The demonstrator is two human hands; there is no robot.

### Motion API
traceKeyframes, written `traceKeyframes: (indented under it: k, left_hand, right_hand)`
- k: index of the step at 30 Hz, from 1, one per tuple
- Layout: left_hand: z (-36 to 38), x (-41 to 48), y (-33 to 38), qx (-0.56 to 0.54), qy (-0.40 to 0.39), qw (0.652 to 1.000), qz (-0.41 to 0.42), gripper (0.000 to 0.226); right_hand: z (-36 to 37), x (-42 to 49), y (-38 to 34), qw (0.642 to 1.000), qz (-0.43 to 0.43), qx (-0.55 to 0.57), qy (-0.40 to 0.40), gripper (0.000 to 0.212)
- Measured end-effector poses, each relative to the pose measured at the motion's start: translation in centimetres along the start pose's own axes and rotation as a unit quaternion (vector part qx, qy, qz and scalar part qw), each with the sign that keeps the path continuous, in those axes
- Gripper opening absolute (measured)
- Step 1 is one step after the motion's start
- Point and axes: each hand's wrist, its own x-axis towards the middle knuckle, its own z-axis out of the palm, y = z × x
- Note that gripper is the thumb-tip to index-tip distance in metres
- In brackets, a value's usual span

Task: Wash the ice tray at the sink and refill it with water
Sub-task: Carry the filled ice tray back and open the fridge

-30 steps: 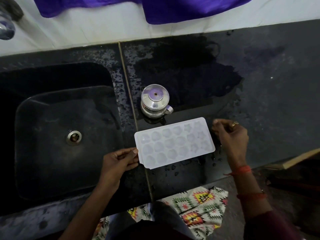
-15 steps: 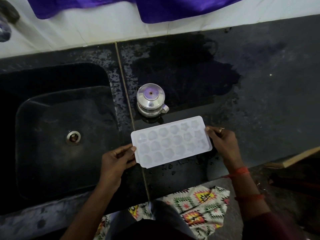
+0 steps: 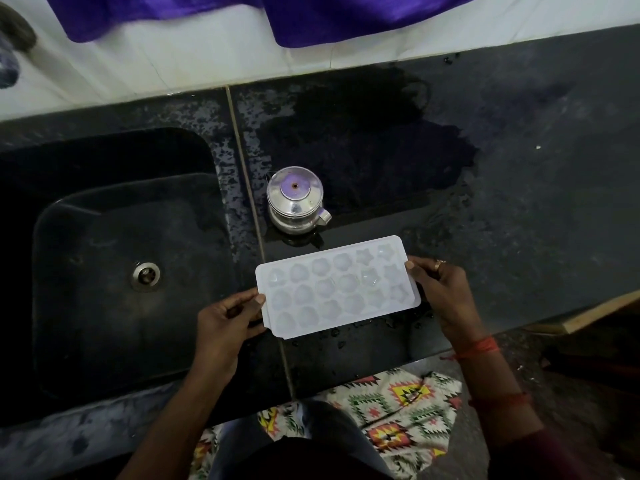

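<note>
A white ice tray (image 3: 337, 287) with several shaped cups is held level just above the black counter, right of the sink. My left hand (image 3: 227, 322) grips its left short edge, thumb on top. Its right short edge is gripped by my right hand (image 3: 441, 296), which wears a ring. The black sink basin (image 3: 104, 271) with a metal drain (image 3: 145, 276) lies to the left. Part of a tap (image 3: 10, 46) shows at the top left corner.
A small steel pot (image 3: 294, 200) with a lid stands on the wet counter (image 3: 519, 168) just behind the tray. Purple cloth (image 3: 346, 15) hangs on the white wall. A wooden edge (image 3: 595, 313) juts out at the right.
My right hand has closed on the tray's right edge, which it was apart from a second ago. The tray has shifted slightly left, towards the sink.
</note>
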Motion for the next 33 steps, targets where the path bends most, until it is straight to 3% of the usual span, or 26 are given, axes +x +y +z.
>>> traceKeyframes:
  k: [22,33]
  left_hand:
    - [3.2,-2.6,-0.2,0.036,-0.008,0.999,0.024,0.012]
    - [6.4,-4.0,0.2,0.083,-0.05,0.995,0.038,0.013]
  right_hand:
    - [-4.8,-3.6,-0.2,0.995,0.005,0.093,0.024,0.014]
    - [-8.2,-7.1,1.5,0.986,0.029,0.147,0.076,0.015]
